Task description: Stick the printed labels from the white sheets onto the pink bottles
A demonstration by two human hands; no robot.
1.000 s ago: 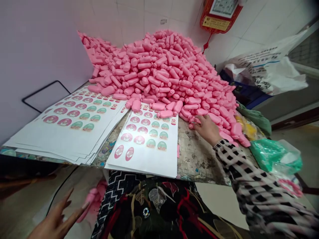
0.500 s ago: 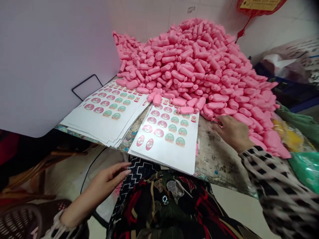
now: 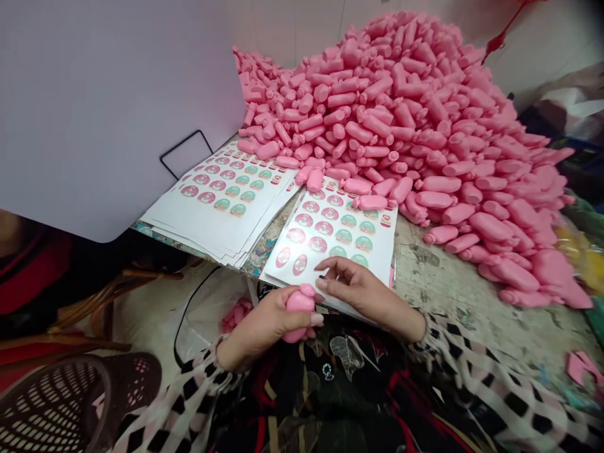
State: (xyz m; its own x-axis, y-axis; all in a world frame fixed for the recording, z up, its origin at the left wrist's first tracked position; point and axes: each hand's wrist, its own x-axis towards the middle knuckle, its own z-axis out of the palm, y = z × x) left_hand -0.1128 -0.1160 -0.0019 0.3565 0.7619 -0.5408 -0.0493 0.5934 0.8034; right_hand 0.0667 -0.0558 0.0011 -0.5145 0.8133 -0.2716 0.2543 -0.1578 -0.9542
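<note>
My left hand (image 3: 264, 324) is wrapped round a small pink bottle (image 3: 301, 303), its narrow end pointing up and away from me. Just to the right of it, my right hand (image 3: 356, 286) hovers over the near edge of a sticker sheet (image 3: 330, 242), fingers bent and apart. Nothing clear shows between those fingertips. Rows of pink and green oval and dome-shaped stickers cover that sheet. Several pink bottles rest on its far end, at the foot of a large heap of pink bottles (image 3: 377, 113).
A second stack of sticker sheets (image 3: 207, 220) lies to the left on the worn table (image 3: 425, 277), beside a pale upright panel (image 3: 113, 113). Below left stand a brown plastic basket (image 3: 61, 390) and a clear bag (image 3: 207, 321) with pink pieces. Yellow packets (image 3: 580, 251) lie at far right.
My right hand has come back from the heap's near edge to the sheet. My left hand has moved right and up and now grips a pink bottle. The view has shifted slightly.
</note>
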